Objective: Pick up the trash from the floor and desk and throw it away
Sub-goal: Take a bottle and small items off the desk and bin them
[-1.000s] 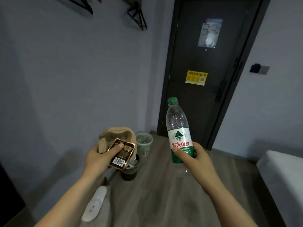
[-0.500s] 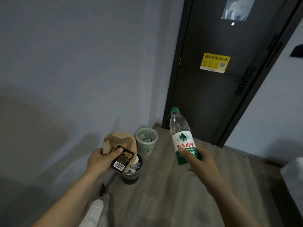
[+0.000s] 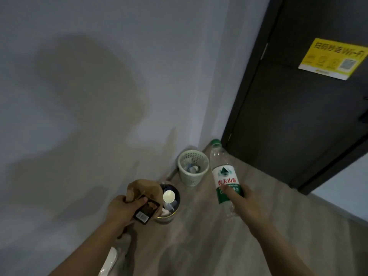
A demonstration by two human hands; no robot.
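Note:
My left hand [image 3: 122, 209] grips a crumpled brown paper bag [image 3: 144, 188] together with a small black packet with a barcode [image 3: 146, 212], held just left of and above a dark round bin [image 3: 176, 208] on the floor. That bin holds trash, with a white round lid showing on top. My right hand [image 3: 246, 204] holds a clear plastic water bottle [image 3: 224, 176] with a green cap and green-and-white label, upright, right of the dark bin. A pale green mesh wastebasket [image 3: 192, 176] stands behind, by the wall corner, with some items inside.
A grey wall runs along the left. A dark door [image 3: 298, 116] with a yellow Wi-Fi sticker [image 3: 334, 58] fills the upper right. Wood-look floor [image 3: 199, 246] spreads below. A white object [image 3: 108, 263] lies on the floor at the bottom, beside my left forearm.
The view has moved closer to the bins and tilted down. Both hands have come forward toward the dark bin, still holding the bag with packet and the bottle.

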